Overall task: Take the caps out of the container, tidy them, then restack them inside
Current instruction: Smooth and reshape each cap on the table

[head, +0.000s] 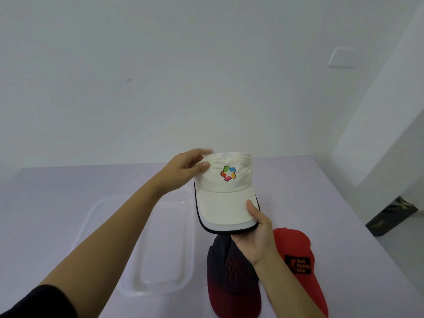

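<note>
Pale lilac counter (332,203) against a plain white wall (160,76). Cream cap (226,193) — multicoloured emblem on the front panel, dark-edged brim toward the camera — held in the air above the counter by both hands. Left hand (183,172): fingers curled onto the cap's crown at its left side, thumb pressed on the front panel beside the emblem. Right hand (254,232): closed on the brim's near right corner, thumb on top, fingers beneath. Clear plastic container (96,216): rests on the counter below and to the left of the cream cap, partly crossed by the left forearm; no caps visible inside. Navy cap with a red brim (229,271): lies on the counter directly below the cream cap, just right of the container. Red cap (296,255) with a dark patch of red lettering — lies below and to the right of the cream cap, beside the navy one, the right wrist crossing between them.
</note>
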`<state>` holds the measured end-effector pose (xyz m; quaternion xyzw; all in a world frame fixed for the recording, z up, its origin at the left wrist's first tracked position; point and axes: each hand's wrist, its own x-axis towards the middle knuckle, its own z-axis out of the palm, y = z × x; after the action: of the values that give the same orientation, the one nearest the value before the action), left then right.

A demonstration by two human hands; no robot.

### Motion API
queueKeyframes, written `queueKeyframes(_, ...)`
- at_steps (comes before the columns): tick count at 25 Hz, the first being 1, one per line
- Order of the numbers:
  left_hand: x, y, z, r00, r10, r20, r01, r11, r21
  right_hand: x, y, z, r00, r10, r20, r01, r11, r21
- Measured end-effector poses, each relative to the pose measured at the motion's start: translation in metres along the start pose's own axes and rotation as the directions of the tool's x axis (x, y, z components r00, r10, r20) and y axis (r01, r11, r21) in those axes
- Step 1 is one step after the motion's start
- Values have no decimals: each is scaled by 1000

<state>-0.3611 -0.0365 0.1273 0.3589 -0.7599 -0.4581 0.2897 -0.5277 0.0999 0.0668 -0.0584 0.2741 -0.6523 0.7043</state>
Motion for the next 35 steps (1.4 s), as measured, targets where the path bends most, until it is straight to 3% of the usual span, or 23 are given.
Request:
queueKeyframes(6, 0, 14, 14, 993, 102, -63, -81, 957, 277, 1, 4, 0, 1000, -3, 3, 3, 1000, 13)
queueKeyframes(10, 4, 10, 15, 988, 129, -90, -87, 926, 368, 2, 2, -3, 1000, -12, -13, 12, 1000, -2)
queueKeyframes(20, 8, 35, 11, 992, -74, 101, 39, 950, 311, -1, 6, -4, 999, 9, -32, -12, 994, -108)
queueKeyframes(25, 9, 41, 14, 989, -41, 139, -49, 808, 587, 0, 9, -1, 999, -27, -32, 22, 990, -140)
queueKeyframes(31, 9, 41, 17, 990, -59, 128, -6, 891, 453, -1, 12, 1, 1000, -3, -25, -1, 991, -134)
queueKeyframes(35, 8, 41, 21, 993, -8, 120, -54, 862, 504, -1, 14, 1, 1000, -20, -18, 17, 991, -136)
